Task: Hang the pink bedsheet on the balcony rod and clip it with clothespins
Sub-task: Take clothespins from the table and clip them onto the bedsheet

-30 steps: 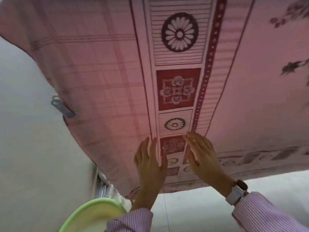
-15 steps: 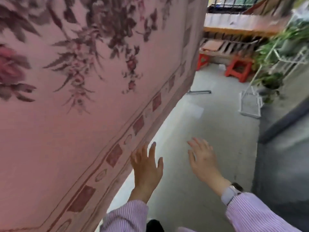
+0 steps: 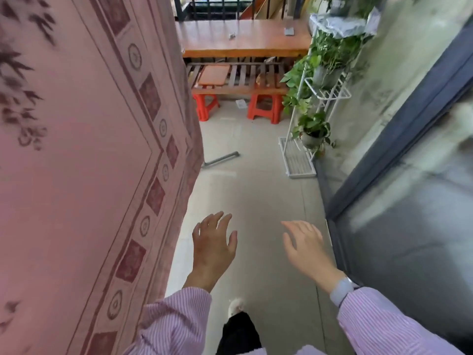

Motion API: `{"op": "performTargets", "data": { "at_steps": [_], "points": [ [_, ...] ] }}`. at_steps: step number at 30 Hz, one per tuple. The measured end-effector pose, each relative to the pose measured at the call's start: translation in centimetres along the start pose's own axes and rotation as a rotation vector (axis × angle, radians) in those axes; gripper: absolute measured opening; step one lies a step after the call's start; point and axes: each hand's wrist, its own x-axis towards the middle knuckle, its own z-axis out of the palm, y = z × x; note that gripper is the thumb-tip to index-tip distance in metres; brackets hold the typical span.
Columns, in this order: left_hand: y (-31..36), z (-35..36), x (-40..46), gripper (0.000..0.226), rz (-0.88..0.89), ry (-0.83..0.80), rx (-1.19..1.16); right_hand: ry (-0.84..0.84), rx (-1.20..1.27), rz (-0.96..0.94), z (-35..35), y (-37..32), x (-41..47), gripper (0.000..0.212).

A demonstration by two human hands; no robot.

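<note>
The pink bedsheet (image 3: 84, 160), printed with dark leaves and a maroon patterned border, hangs down and fills the left half of the view. Its top, the rod and any clothespins are out of frame. My left hand (image 3: 213, 245) is open with fingers spread, just right of the sheet's hanging edge and not touching it. My right hand (image 3: 305, 248) is also open and empty, further right over the floor, with a watch on its wrist.
A wooden bench (image 3: 243, 39) on red stools (image 3: 263, 107) stands at the far end by the railing. A white plant stand (image 3: 325, 93) with potted vines lines the right wall, beside a dark-framed glass door (image 3: 399, 160). A grey metal bar (image 3: 221, 158) lies on the floor.
Both hands came off the sheet, where they lay flat a second ago. The view has turned from the sheet's face to look along the balcony, with the sheet now at the left.
</note>
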Motion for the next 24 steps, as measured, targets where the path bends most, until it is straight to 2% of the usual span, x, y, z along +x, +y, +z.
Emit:
{"op": "performTargets", "data": {
  "at_steps": [5,11,18,24],
  "points": [
    [2.0,-0.2,13.5,0.036,0.075,-0.005,-0.029,0.053,0.016,0.040,-1.2,0.1,11.9,0.027],
    [3.7,4.3,28.6,0.035,0.204,-0.146,0.038,0.029,0.024,0.118,0.3,5.3,25.8,0.016],
    [6.7,6.5,49.3,0.035,0.110,-0.273,0.117,-0.141,0.060,0.114,1.2,10.5,46.5,0.033],
    [7.6,4.3,65.3,0.033,0.028,-0.158,0.110,-0.252,0.062,0.079,1.0,11.3,64.5,0.034]
  ]
}}
